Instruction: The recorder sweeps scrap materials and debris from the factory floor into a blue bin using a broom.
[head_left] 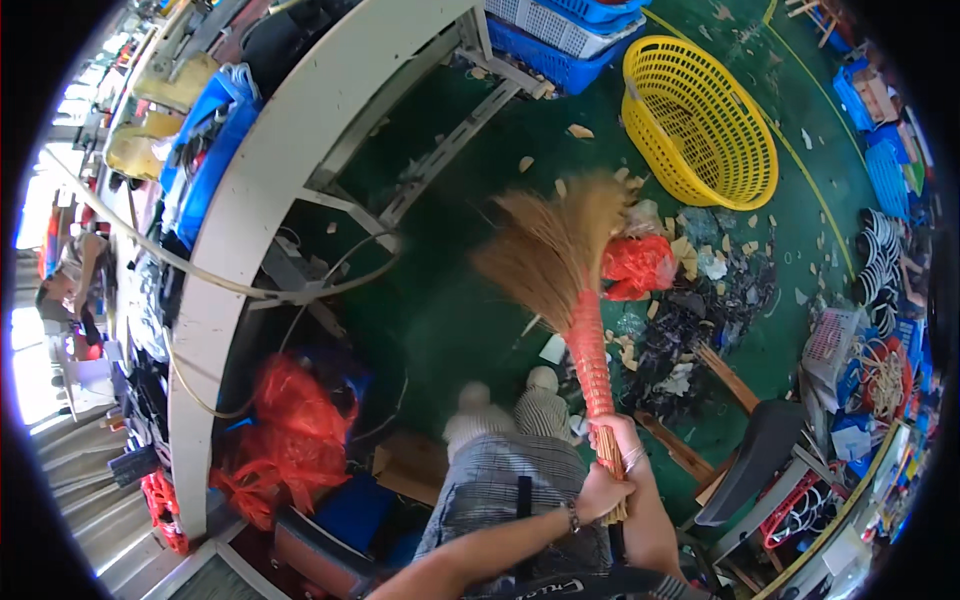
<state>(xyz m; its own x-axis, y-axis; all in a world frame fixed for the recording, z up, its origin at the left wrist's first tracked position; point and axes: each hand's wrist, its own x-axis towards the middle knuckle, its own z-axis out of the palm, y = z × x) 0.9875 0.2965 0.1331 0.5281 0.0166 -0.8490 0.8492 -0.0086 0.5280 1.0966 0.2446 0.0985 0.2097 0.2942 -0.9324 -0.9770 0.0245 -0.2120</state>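
A straw broom (588,345) with a red-wrapped neck is gripped by both of my hands. My right hand (618,438) is closed around the handle just below the red wrapping. Lower down, near the end of the handle, my left hand (602,494) is also wrapped round it. The fanned bristles point away from me and look slightly blurred. Just right of the bristles lies a crumpled red plastic bag (640,265). Beyond it stretches a heap of dark plastic scraps (705,315) mixed with pale chips.
A yellow plastic basket (765,150) stands at the far right of the bristles. The white workbench (245,215) curves along the left, a hanging hose (330,295) by it. Red plastic bags (295,430) lie under it. A dark chair (755,460) is at right, near wooden strips (680,450).
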